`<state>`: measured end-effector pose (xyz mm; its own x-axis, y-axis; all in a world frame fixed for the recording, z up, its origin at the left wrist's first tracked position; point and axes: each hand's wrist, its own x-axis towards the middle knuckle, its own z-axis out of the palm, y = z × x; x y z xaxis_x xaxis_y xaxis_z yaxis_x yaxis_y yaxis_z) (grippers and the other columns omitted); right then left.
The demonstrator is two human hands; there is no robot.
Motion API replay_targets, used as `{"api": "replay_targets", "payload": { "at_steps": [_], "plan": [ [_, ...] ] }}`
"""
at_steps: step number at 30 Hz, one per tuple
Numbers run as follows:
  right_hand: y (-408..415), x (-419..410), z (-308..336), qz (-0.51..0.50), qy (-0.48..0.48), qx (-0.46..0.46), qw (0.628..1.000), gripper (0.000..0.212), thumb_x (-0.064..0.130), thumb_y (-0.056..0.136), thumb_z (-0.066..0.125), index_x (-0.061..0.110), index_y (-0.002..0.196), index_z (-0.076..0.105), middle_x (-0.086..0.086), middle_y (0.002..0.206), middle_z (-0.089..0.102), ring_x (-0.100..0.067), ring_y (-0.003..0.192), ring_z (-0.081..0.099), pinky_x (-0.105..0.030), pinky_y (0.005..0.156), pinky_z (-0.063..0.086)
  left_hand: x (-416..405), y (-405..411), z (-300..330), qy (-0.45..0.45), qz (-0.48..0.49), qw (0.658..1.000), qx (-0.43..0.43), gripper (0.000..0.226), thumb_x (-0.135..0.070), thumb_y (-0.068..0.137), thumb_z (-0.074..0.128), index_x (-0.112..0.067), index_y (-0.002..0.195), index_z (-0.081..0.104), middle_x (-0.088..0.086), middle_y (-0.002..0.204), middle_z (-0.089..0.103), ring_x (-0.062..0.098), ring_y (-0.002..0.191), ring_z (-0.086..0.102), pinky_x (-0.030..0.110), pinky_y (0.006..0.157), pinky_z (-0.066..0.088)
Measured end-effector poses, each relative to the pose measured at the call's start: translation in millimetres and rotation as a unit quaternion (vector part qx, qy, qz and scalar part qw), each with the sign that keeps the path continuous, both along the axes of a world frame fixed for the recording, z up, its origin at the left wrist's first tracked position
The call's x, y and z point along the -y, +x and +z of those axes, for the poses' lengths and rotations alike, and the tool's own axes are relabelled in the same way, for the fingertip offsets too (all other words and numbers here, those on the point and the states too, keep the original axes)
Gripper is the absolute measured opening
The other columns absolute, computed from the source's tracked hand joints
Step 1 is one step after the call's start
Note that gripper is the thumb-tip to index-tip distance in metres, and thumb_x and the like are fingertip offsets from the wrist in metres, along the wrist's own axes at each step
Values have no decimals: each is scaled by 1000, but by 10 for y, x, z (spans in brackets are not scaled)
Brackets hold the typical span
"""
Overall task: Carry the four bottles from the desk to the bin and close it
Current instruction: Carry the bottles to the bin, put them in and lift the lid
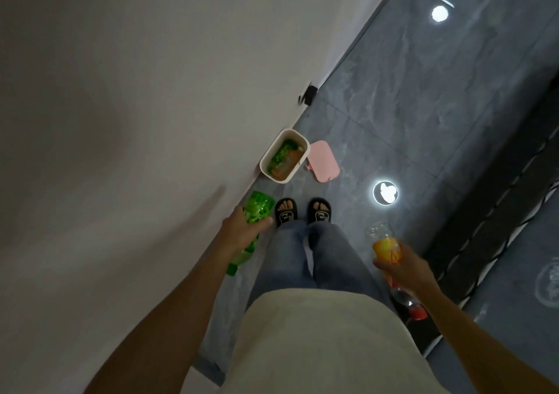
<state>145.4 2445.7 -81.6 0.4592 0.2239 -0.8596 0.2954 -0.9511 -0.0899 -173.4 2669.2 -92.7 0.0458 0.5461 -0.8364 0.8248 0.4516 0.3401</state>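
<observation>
A small white bin (267,157) stands open on the floor against the wall, just ahead of my feet. Inside it lie a green bottle (282,151) and an orange bottle (286,165). Its pink lid (323,160) lies flat on the floor to the bin's right. My left hand (242,233) grips a green plastic bottle (257,209), cap end pointing back toward me. My right hand (405,268) grips an orange-labelled bottle (387,248) with a red cap, held at my right side.
A white wall (136,106) runs along the left. The floor is glossy grey tile (423,106) with bright ceiling-light reflections. A small black object (310,95) sits at the wall's base beyond the bin. My sandalled feet (302,210) stand just short of the bin.
</observation>
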Motion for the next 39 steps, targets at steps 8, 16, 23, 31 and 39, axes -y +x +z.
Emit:
{"api": "replay_targets", "payload": {
  "at_steps": [8, 16, 23, 31, 39],
  "plan": [
    [60, -1132, -742, -20, 111, -23, 993, 74, 52, 78, 74, 23, 136, 40, -2, 106, 59, -6, 72, 55, -25, 60, 44, -421, 465, -729, 31, 39, 999, -21, 80, -82, 57, 72, -30, 116, 54, -4, 99, 66, 16, 85, 67, 33, 71, 56],
    [-350, -2399, -2115, -160, 156, -81, 971, 60, 52, 81, 71, 17, 125, 51, -5, 113, 63, -23, 98, 63, -39, 82, 54, -751, 709, -1869, 63, 38, 997, 3, 64, -79, 61, 71, -36, 106, 55, -14, 93, 65, 8, 84, 65, 28, 66, 50],
    [-662, -3044, -3611, -284, 168, -170, 929, 46, 42, 80, 74, 17, 116, 59, -7, 104, 70, -19, 88, 69, -31, 70, 57, -1142, 788, -3155, 110, 39, 992, 36, 56, -72, 63, 73, -40, 106, 58, -17, 91, 67, -9, 75, 64, 20, 59, 45],
    [-956, -3424, -4895, -356, 195, -188, 895, 46, 36, 85, 69, 11, 122, 60, -12, 112, 69, -29, 103, 66, -46, 96, 53, -1331, 856, -4189, 200, 1, 978, 68, 68, -66, 69, 76, -34, 126, 57, -29, 95, 61, -31, 88, 51, -9, 62, 37],
    [-984, -3666, -5644, -339, 196, -203, 897, 22, 26, 99, 53, 15, 82, 60, 4, 71, 56, -12, 65, 55, -20, 48, 39, -1335, 828, -4675, 196, -21, 977, 78, 58, -68, 70, 75, -42, 116, 54, -24, 96, 62, -29, 89, 51, -3, 58, 42]
  ]
}}
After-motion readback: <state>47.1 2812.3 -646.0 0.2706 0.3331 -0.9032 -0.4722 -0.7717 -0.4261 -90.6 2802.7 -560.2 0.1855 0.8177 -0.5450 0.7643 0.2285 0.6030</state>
